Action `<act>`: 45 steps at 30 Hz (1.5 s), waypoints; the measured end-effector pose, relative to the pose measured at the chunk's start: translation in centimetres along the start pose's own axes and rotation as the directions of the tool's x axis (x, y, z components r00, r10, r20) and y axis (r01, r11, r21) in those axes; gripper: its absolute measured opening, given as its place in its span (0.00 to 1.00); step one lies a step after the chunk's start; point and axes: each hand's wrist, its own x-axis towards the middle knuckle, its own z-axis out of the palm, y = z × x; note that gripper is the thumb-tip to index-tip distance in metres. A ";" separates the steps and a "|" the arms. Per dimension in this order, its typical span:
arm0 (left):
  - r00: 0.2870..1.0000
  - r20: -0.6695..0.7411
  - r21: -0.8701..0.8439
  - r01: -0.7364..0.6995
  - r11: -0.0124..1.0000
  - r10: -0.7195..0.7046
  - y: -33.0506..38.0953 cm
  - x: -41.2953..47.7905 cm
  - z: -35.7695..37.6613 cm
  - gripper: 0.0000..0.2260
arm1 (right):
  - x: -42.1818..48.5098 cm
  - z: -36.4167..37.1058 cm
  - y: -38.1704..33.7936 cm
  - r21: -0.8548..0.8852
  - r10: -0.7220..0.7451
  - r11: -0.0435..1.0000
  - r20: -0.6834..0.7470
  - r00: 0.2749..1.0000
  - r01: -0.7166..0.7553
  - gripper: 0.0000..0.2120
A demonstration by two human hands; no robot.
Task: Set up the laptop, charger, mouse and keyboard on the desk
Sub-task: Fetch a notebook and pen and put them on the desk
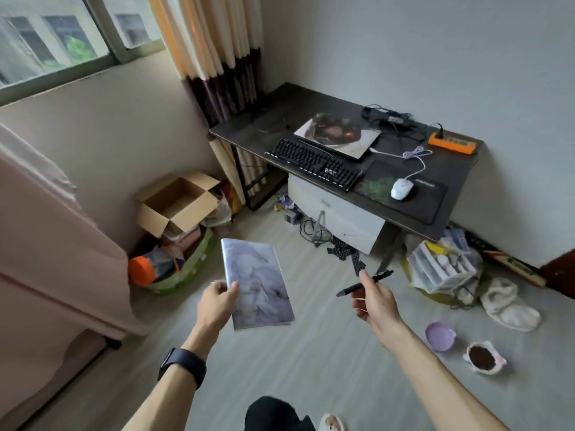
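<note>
Head view. The left hand [217, 298] pinches the lower left corner of a thin booklet with a pale lilac-grey illustrated cover [258, 284], thumb on the front and fingers behind. The right hand [373, 298] holds a slim black pen [364, 283] between curled fingers and thumb. Both are raised above the grey floor, well apart from the dark rectangular desk [249, 126] in the corner. On the desk lie a closed laptop with a printed picture on its lid [337, 133] and, just in front of it, a black full-size keyboard [312, 163]. A white corded mouse [402, 188] sits on a black mouse mat [426, 200] to the right. A black charger brick with tangled cables [389, 119] rests behind the laptop, near an orange power strip [451, 144].
</note>
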 end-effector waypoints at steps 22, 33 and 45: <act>1.000 -0.019 0.129 0.016 0.991 -0.014 27.9 54.8 -3.7 0.10 | 42.2 29.8 -27.5 0.003 0.018 1.000 -0.027 0.999 -0.018 0.16; 0.981 0.142 0.297 0.087 0.951 -0.134 35.7 74.1 0.2 0.09 | 58.5 39.8 -35.8 -0.011 0.062 0.998 -0.057 0.996 -0.063 0.17; 0.874 0.423 0.576 -0.057 0.816 -0.237 38.0 87.6 3.4 0.11 | 64.4 48.5 -36.7 0.068 0.240 0.971 -0.219 0.946 -0.231 0.18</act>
